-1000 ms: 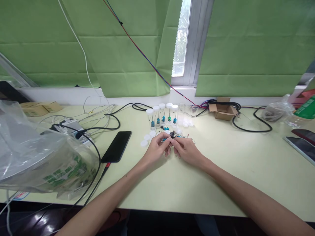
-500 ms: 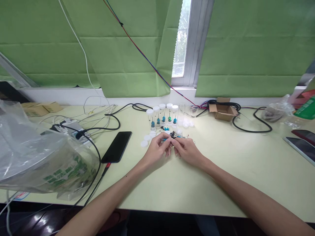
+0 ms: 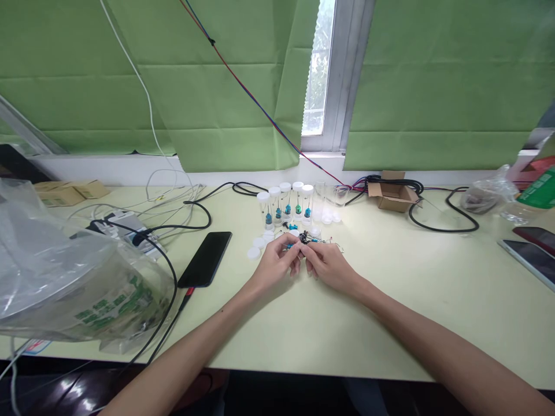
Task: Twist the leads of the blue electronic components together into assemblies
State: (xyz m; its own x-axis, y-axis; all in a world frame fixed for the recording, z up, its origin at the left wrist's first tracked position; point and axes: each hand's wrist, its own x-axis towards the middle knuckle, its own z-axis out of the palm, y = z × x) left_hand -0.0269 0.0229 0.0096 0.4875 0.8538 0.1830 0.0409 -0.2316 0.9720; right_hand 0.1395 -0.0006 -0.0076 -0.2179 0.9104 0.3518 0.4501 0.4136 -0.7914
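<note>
My left hand (image 3: 277,257) and my right hand (image 3: 326,261) meet at the fingertips above the table. Both are closed in a pinch around something small, mostly hidden by the fingers; a bit of blue shows by the left fingers. Just beyond lie small black parts (image 3: 303,236) and thin wire-like pieces. A small blue part (image 3: 293,227) rests farther back. Several clear tubes with white caps stand upright in a group, each with a blue or green piece inside, such as this tube (image 3: 307,205). Loose white caps (image 3: 254,252) lie left of my left hand.
A black phone (image 3: 205,259) with a cable lies to the left, beside a large plastic bag (image 3: 87,277). Clear tubes (image 3: 319,201) without caps stand behind more white caps. An open cardboard box (image 3: 393,196) and black cables are at the back right. Two phones (image 3: 529,260) lie far right.
Hardly anything differs. The whole view has shifted very slightly, and both hands keep their fingertips together in the same place.
</note>
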